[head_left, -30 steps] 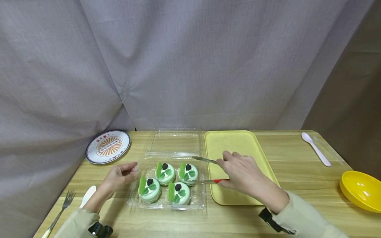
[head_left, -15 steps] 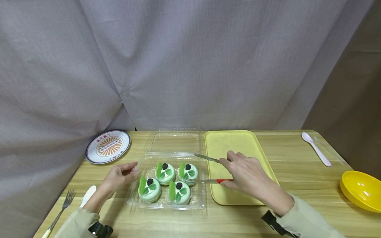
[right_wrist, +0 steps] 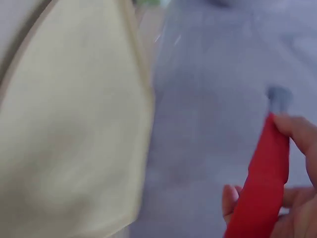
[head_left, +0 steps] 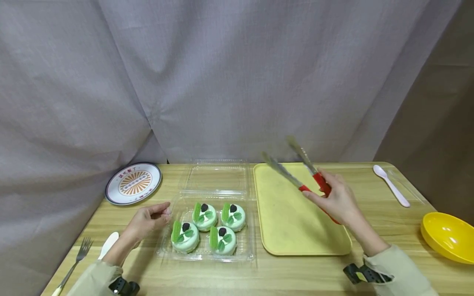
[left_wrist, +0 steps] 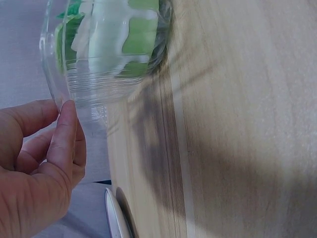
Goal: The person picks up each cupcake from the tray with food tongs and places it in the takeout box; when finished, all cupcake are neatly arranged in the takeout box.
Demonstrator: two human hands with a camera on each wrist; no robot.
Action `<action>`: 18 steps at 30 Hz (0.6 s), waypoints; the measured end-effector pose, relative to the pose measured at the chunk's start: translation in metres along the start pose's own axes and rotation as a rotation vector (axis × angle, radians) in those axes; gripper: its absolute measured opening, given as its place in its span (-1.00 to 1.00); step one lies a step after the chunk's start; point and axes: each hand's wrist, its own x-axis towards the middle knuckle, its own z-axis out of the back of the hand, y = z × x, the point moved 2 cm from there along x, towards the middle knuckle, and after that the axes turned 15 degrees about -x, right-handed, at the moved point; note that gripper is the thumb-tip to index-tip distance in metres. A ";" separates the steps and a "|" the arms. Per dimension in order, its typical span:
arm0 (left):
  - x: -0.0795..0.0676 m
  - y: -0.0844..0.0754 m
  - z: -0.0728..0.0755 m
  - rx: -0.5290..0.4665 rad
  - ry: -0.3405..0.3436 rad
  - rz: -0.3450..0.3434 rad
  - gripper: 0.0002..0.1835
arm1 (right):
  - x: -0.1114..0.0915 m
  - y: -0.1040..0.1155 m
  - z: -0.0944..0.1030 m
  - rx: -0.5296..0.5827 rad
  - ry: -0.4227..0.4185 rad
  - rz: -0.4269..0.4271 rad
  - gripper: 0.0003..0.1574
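My left hand (head_left: pixel 149 222) pinches the left rim of a clear plastic clamshell container (head_left: pixel 168 246) between thumb and fingers, as the left wrist view (left_wrist: pixel 44 163) shows up close. Several round pale-green cakes, each topped with a blackberry and green leaves, sit inside; one cake (head_left: pixel 223 240) is at the front right. The container's lid (head_left: pixel 216 176) lies folded back. In my right hand (head_left: pixel 338 199) are tongs with red handles (head_left: pixel 321 183), their two metal arms spread apart with nothing between them, raised over the yellow tray (head_left: pixel 289 234).
A patterned plate (head_left: pixel 135 184) stands at the back left. Near the left sleeve lie a fork (head_left: pixel 78 259) and a white utensil (head_left: pixel 108 244). To the right are a pale spoon (head_left: pixel 391 186) and a yellow bowl (head_left: pixel 449 236). A grey curtain (head_left: pixel 237 82) hangs behind the table.
The tongs have left the container, swinging up and right over the tray in my right hand, their tips now pointing toward the curtain. My left hand and the cakes have stayed in place.
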 end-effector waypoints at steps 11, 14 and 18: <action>0.000 -0.001 -0.001 0.031 0.011 -0.002 -0.44 | -0.005 -0.118 -0.017 0.162 0.151 -0.530 -0.22; -0.002 0.001 0.001 0.043 0.006 -0.007 -0.45 | -0.006 -0.130 -0.022 0.160 0.172 -0.579 -0.12; -0.002 0.001 0.001 0.045 0.006 -0.009 -0.44 | -0.006 -0.140 -0.025 0.121 0.166 -0.616 -0.23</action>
